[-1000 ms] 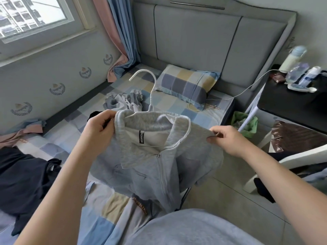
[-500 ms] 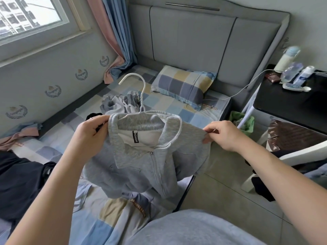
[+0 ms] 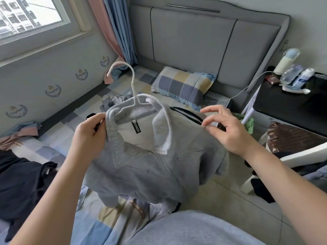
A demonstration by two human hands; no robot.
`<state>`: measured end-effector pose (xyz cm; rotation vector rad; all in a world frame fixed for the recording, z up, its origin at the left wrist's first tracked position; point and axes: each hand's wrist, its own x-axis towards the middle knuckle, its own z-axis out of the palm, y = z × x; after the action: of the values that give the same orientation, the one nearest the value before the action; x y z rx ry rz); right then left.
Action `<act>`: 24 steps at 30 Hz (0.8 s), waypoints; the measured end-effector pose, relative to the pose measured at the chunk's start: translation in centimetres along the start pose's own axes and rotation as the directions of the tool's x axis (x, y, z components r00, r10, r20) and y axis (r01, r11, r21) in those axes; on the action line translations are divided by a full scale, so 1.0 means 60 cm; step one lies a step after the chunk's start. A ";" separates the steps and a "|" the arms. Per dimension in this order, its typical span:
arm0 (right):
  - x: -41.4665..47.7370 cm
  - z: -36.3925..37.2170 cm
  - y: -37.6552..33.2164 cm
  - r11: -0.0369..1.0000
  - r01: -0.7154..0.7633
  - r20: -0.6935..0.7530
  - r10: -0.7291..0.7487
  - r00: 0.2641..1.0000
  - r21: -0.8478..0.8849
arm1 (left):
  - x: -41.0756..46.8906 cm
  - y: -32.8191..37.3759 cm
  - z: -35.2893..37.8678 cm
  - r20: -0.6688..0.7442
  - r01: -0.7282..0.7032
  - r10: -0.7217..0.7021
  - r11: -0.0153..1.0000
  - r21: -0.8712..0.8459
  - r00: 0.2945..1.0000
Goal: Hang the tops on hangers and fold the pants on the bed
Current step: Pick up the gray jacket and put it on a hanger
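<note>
A grey zip-up top [image 3: 150, 167] hangs in front of me on a white hanger [image 3: 131, 85], whose hook sticks up above the collar. My left hand [image 3: 90, 137] grips the top's left shoulder beside the collar. At the right shoulder, where a black trim shows, my right hand [image 3: 228, 131] has its fingers spread and nearly straight, the tips just touching the fabric edge. The lower part of the top droops toward the checked bed [image 3: 58, 138]. A dark garment [image 3: 23, 177] lies on the bed at the left, and a crumpled grey garment [image 3: 110, 103] lies further up.
A checked pillow [image 3: 182, 85] leans on the grey headboard. To the right stand a black bedside table [image 3: 290, 103] with bottles, a white chair [image 3: 300, 154] and a green bin [image 3: 248, 122]. A white cable [image 3: 247, 87] runs to the bed. Tiled floor lies beside the bed.
My right hand has loosened from a pinch on the right shoulder and its fingers have spread. The top and hanger have risen and tilted, and the hook now stands higher.
</note>
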<state>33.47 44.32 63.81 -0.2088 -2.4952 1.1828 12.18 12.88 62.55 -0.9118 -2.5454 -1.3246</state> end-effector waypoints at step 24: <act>0.013 0.064 0.003 0.998 0.003 -0.042 0.000 0.999 0.060 | -0.007 0.077 0.076 -0.115 -0.086 0.103 0.986 0.142 0.988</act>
<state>31.26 41.89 61.65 -0.2138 -2.4195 1.2379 15.83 18.24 62.88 -0.8850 -2.4330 -1.1276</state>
